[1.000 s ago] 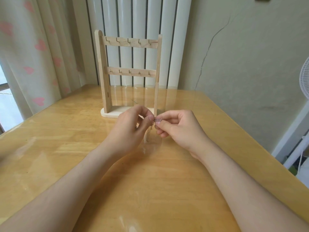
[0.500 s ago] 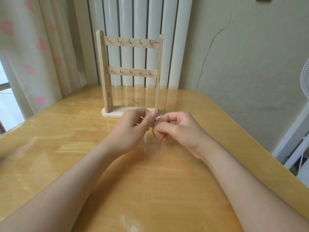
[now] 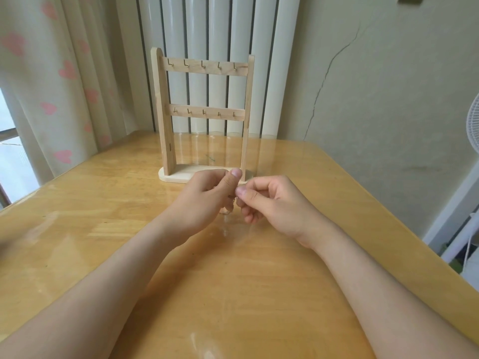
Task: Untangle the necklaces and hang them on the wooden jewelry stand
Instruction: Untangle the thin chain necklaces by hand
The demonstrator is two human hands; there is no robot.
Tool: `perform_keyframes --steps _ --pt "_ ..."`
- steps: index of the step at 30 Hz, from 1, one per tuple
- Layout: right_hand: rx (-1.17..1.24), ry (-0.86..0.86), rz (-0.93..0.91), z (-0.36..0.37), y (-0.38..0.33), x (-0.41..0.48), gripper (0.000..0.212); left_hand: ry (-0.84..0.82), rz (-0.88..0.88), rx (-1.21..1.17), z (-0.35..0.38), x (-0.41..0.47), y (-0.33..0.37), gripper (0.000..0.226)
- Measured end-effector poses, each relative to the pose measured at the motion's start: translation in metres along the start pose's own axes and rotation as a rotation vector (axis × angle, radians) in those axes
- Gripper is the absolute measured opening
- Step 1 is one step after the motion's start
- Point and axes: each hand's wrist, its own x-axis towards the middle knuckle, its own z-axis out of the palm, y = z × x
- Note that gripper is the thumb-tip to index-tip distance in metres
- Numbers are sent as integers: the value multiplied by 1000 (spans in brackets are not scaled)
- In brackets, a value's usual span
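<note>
Risk: the necklaces [image 3: 230, 207], fine chains bunched in one clump, could draw into a tighter knot, or a link could snap (a judgement, as the tangle itself is too small to read).
Cause: both hands pinch the same small clump very close together, so a straight tug apart would load the knot rather than loosen it. A slack pinch could also let the clump drop onto the worktop [image 3: 233, 294].
Where the necklaces are: at the centre of the frame, between the two hands and low over the worktop. Whether the lowest loop touches the surface cannot be told.
Left grip: the left hand [image 3: 204, 198] has its thumb and curled fingers closed on the upper part of the clump, with the thumb tip raised.
Right grip: the right hand [image 3: 272, 200] pinches the chain from the right between thumb and forefinger, its other fingers curled beneath.
Necklaces relative to the grips: the clump sits where the two pinches meet, and the loose chain hangs just below them, nearer the left hand.
Stand: the wooden stand [image 3: 166, 120] is upright just behind the hands, in the upper centre of the frame. Both rows of hooks [image 3: 203, 64] are bare.
Step in hand: the untangling looks to be under way, and nothing is hung yet.
</note>
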Motion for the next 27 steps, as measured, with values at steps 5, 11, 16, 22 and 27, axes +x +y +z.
perform_keyframes --steps 5,11,16,22,27 --pt "84 58 4 -4 0 3 28 14 -126 -132 1 2 4 48" --pt "65 86 -17 -5 1 3 19 141 -111 -206 -6 2 0 16" --pt "88 143 6 -6 3 4 20 254 -49 -176 -4 1 2 7" --pt "43 149 2 -7 3 4 24 267 30 -111 -3 2 -1 4" --pt "53 193 0 -7 1 3 20 230 44 -45 -1 2 -2 3"
